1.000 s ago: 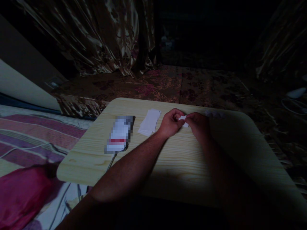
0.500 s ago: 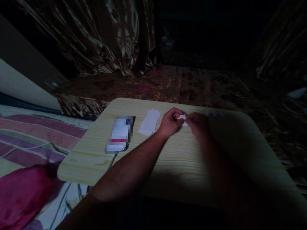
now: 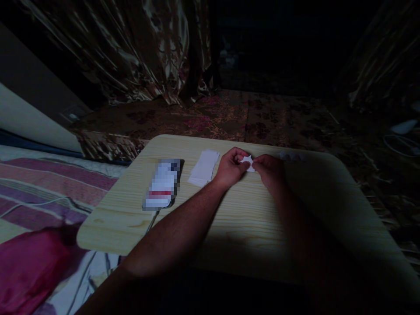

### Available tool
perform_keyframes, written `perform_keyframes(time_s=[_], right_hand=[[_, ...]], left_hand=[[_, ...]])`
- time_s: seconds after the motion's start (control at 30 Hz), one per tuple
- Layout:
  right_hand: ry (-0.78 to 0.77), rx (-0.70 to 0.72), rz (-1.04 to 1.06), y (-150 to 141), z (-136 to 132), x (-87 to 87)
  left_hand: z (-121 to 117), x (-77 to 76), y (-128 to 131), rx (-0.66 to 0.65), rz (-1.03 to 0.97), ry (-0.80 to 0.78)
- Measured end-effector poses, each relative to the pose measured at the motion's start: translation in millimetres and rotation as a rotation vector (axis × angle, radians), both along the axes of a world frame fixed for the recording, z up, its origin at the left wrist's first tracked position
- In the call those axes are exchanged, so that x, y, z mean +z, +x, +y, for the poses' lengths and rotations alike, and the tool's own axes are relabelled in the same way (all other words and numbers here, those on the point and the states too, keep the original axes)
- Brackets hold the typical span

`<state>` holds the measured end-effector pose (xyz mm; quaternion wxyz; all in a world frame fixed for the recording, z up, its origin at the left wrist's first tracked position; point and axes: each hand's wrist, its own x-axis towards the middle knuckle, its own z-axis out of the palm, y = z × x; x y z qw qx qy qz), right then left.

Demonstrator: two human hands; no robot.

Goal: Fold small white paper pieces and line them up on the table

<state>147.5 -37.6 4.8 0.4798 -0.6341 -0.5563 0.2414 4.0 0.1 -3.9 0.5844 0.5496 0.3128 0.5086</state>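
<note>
Paper (image 3: 248,164) is pinched between left hand (image 3: 231,168) and right hand (image 3: 270,171), near the far edge of the table (image 3: 244,214); wood grain shows between the forearms (image 3: 175,229). A white stack (image 3: 203,167) lies just left. Curtains (image 3: 170,48) hang beyond. More of the paper's pointed outline shows than a second ago.

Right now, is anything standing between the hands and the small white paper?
Nothing visible: the left hand and right hand both hold the small white paper. The pile of sheets lies off to the left.
</note>
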Motion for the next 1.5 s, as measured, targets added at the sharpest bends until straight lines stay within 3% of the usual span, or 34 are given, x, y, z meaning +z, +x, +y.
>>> perform_keyframes(time_s=[0.5,0.83,1.5], right_hand=[[-0.052,0.011,0.233,-2.1,1.8,-2.9],[-0.012,0.001,0.048,-0.3,0.7,-0.3],[-0.060,0.002,0.109,-1.5,0.5,0.5]], left_hand=[[1.7,0.6,-1.3,0.019,-0.075,-0.032],[1.2,-0.4,-0.9,0.012,-0.045,-0.021],[0.6,2.2,-1.5,0.028,-0.070,-0.042]])
